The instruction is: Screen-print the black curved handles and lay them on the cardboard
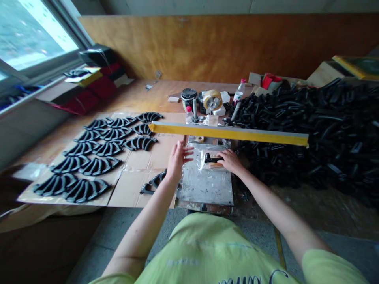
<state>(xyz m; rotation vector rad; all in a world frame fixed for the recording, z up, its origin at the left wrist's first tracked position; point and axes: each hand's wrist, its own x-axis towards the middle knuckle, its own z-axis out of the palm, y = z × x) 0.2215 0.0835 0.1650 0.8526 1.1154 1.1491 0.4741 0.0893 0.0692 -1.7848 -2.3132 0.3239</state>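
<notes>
My right hand point(231, 161) has its fingers closed on the right end of a small black curved part point(212, 159), which lies over a light block point(215, 165) on the metal plate point(205, 187). To the left, above the plate's left edge, my left hand point(178, 159) is held with its fingers apart and nothing between them. Just left of my left forearm, a few black parts point(152, 183) rest on the cardboard point(133, 189). A yellow bar point(231, 134) crosses above the far end of the plate.
Fanned groups of black parts point(85, 189) cover the cardboard's left side. A large heap of black parts point(296, 130) fills the right. Behind the bar are a tub point(189, 98), a tape roll point(212, 100) and a bottle point(239, 92). Boxes point(97, 85) stand back left.
</notes>
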